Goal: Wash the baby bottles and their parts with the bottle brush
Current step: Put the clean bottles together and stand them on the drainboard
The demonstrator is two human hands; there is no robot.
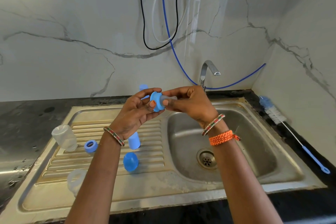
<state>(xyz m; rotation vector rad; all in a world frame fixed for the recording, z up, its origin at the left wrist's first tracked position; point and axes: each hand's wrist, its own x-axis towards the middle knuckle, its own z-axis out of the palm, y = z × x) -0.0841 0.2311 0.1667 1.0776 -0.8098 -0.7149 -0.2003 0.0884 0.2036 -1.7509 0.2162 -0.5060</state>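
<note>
Left hand: my left hand is curled, thumb and fingertips pinching the blue screw ring, a round, smooth plastic collar.
Right hand: my right hand is curled round the clear teat, a soft, translucent stub that sticks out of the ring towards my right palm.
Place of the pair: ring and teat are held together in the air between my two hands, above the inner edge of the drainboard.
Bottle brush: one, well off to the right of my right hand, lying on the dark desk; white bristles with a blue tuft at the far tip, thin wire stem, blue plastic handle ending in a loop.
Bottles: one clear bottle, ribbed and cloudy, lying below and left of my left hand; a second clear piece nearer me, partly hidden by my left forearm, kind not certain.
Blue parts on the drainboard: four counted: one open ring, one domed cap, one pale cylinder under my left wrist, one pale cylinder beyond my left fingers.
Sink: one steel unit, dull and stained, ridged drainboard under my left hand, basin with round drain under my right.
Tap: one, chrome, bent spout, beyond my right hand.
Wrist wear: one beaded bangle on each wrist; one orange braided cord on the right.
</note>
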